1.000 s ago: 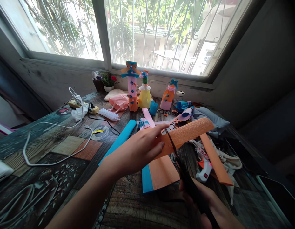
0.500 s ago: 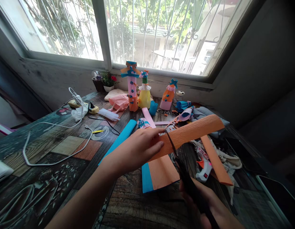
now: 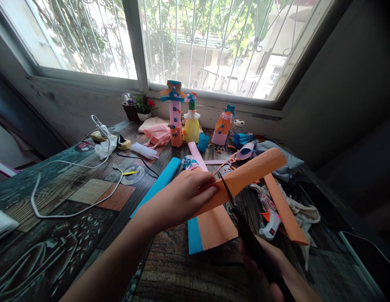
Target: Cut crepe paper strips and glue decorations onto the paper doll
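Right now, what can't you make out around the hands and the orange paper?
Head view only:
- Right hand: cut off by the bottom edge, so its grip on the black scissors is hidden.
- Scissor blades: partly behind the orange crepe paper, so the cut's depth is unclear.
- Left hand: its thumb is hidden under the paper.
- Glue gun: partly covered by an orange strip.

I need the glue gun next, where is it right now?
In the head view the glue gun lies on the table's right side, on the pale cloth, beside the flat orange strip and just beyond the right hand.
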The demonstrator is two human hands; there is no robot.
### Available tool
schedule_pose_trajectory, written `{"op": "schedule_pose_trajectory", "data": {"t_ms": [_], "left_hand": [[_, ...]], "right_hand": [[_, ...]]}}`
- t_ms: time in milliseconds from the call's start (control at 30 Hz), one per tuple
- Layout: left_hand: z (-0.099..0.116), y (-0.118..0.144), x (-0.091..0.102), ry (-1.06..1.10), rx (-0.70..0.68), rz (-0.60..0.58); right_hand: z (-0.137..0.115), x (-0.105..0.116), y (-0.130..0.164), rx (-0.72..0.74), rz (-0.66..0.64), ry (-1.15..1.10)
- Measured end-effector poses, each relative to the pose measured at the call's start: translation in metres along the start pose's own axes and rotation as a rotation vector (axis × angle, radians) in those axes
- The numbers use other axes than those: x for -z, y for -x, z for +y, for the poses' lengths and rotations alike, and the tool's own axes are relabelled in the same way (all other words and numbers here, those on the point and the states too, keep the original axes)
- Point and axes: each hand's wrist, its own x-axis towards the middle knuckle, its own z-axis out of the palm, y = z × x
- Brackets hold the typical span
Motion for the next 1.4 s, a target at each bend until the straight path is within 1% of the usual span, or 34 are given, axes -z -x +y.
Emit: {"op": "schedule_pose_trajectory", "data": {"t_ms": [100, 167, 267, 300, 333, 467, 533, 633, 833, 967, 1067, 1233, 1400], "left_hand": [[0.001, 0.0, -0.001, 0.0, 0.005, -0.012], [0.001, 0.0, -0.002, 0.002, 0.008, -0.012], [0.0, 0.0, -0.003, 0.009, 0.006, -0.017], [-0.001, 0.0, -0.003, 0.01, 0.004, -0.02], [-0.001, -0.001, -0.004, 0.008, 0.002, -0.024], [-0.001, -0.001, -0.004, 0.003, -0.009, -0.035], [-0.001, -0.001, -0.004, 0.002, -0.007, -0.037], [0.0, -0.001, -0.003, 0.004, 0.001, -0.033], [0.0, -0.001, -0.002, 0.011, 0.007, -0.038], [0.0, 0.0, -0.003, 0.01, 0.005, -0.04], [-0.001, 0.001, -0.003, 0.005, 0.01, -0.038], [-0.002, 0.0, -0.003, 0.02, 0.02, -0.04], [-0.002, 0.0, -0.003, 0.031, 0.025, -0.037]], "right_hand": [[-0.011, -0.004, 0.0, 0.043, 0.05, 0.002], [-0.016, -0.005, -0.002, 0.087, 0.045, -0.003], [-0.012, -0.005, -0.003, 0.116, -0.004, -0.01], [-0.009, -0.005, -0.002, 0.112, -0.002, -0.01], [-0.005, -0.005, -0.001, 0.102, 0.017, -0.011], [0.006, -0.006, 0.009, 0.065, 0.167, -0.032], [0.006, -0.005, 0.009, 0.073, 0.141, -0.019], [0.003, -0.003, 0.004, 0.069, 0.05, 0.02], [0.015, 0.004, -0.007, 0.055, -0.003, 0.05], [0.021, 0.006, -0.007, 0.082, -0.02, 0.066], [0.018, 0.004, -0.006, 0.078, -0.021, 0.063], [0.01, -0.002, -0.004, 0.032, 0.001, 0.007], [0.013, 0.0, -0.004, 0.026, -0.002, -0.009]]}}
